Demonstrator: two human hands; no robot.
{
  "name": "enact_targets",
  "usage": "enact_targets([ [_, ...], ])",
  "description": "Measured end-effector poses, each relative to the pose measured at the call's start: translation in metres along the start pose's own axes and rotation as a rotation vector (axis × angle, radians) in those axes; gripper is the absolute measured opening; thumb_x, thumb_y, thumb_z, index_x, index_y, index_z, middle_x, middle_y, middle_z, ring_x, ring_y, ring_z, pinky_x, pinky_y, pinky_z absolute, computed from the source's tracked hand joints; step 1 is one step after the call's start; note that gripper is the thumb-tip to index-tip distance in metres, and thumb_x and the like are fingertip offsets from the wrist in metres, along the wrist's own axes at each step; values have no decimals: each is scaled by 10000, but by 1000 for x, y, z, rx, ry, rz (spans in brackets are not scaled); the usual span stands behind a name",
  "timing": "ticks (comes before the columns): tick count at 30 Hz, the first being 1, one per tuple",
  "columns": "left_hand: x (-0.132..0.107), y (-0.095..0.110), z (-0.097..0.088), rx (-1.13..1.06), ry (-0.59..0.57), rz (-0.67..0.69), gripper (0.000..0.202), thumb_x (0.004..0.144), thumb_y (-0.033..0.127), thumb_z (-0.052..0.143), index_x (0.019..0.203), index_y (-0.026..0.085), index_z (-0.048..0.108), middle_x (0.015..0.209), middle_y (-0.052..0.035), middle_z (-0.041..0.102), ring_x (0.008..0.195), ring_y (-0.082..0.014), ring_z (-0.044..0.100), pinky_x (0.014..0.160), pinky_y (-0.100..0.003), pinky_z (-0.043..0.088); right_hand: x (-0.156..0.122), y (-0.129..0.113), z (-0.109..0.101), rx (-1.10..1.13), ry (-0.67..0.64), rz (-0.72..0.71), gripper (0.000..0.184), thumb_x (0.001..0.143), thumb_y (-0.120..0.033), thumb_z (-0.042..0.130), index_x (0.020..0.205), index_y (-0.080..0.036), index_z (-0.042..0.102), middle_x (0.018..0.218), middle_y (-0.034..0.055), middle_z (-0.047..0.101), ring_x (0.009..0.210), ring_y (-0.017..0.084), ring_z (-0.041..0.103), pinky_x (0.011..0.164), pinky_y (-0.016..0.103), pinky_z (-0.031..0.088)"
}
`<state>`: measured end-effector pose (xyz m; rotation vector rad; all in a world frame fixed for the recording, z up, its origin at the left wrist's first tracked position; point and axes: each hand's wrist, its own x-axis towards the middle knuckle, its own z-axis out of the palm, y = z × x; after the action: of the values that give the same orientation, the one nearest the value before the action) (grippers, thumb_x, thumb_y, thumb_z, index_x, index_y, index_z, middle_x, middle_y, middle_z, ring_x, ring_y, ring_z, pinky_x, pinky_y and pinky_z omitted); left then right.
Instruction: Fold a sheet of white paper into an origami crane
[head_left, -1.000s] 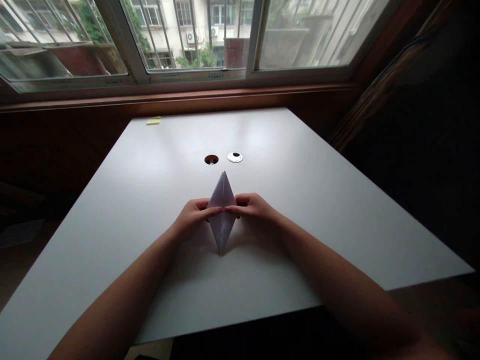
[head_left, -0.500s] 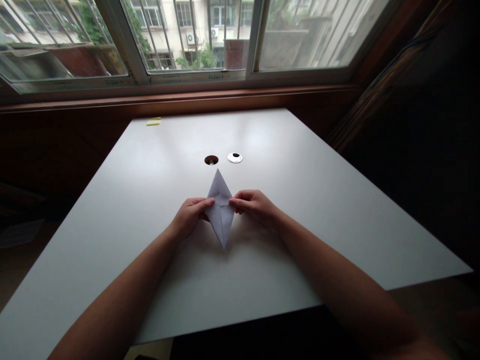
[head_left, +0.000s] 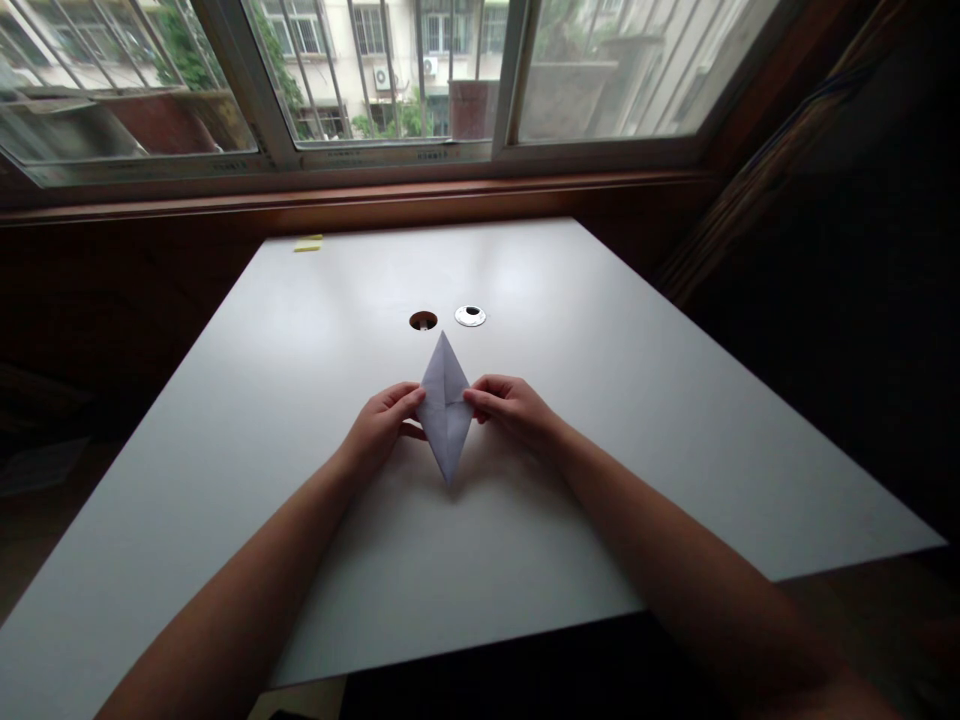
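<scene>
A sheet of white paper folded into a long diamond [head_left: 447, 425] is held above the middle of the table, one point away from me and one toward me. Creases run down its centre and across its middle. My left hand [head_left: 384, 420] pinches the left corner, thumb on top and fingers partly hidden beneath. At the right corner my right hand [head_left: 510, 405] pinches with thumb and curled forefinger. The underside of the paper is hidden.
The white table [head_left: 570, 540] has a round cable hole [head_left: 423, 321] and, beside it, a silver grommet cover [head_left: 470, 316]. Yellow strips [head_left: 308, 243] lie at the far left corner. A barred window [head_left: 390, 70] is beyond the table.
The folded paper has shifted slightly away from me and to the right, and its tilt has straightened. My left thumb has moved from over the paper out to its left edge.
</scene>
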<state>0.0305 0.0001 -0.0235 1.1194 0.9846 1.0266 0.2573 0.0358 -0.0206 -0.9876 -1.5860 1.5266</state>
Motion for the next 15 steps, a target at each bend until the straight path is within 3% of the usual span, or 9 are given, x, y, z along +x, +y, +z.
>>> enact_targets([
  [6, 1, 1, 0, 23, 55, 138, 583, 817, 396, 714, 1339, 249, 500, 943, -22, 629, 826, -167, 653, 676, -304, 600, 1, 1, -1, -13, 50, -32, 351, 796, -495, 699, 792, -148, 647, 658, 5, 611, 596, 120, 567, 602, 268, 452],
  [12, 1, -1, -1, 117, 55, 223, 421, 810, 353, 726, 1189, 220, 599, 1037, -40, 616, 831, -156, 642, 659, -281, 596, 4, 8, -3, 91, 49, -176, 487, 766, -433, 758, 1168, -236, 566, 871, 8, 637, 686, 136, 624, 656, 291, 510],
  [15, 0, 0, -1, 130, 109, 261, 366, 799, 348, 735, 1117, 219, 608, 1074, -35, 607, 811, -141, 628, 643, -278, 592, 3, 6, -3, 79, 32, -225, 385, 789, -401, 746, 1114, -246, 609, 946, 30, 639, 772, 154, 641, 666, 289, 512],
])
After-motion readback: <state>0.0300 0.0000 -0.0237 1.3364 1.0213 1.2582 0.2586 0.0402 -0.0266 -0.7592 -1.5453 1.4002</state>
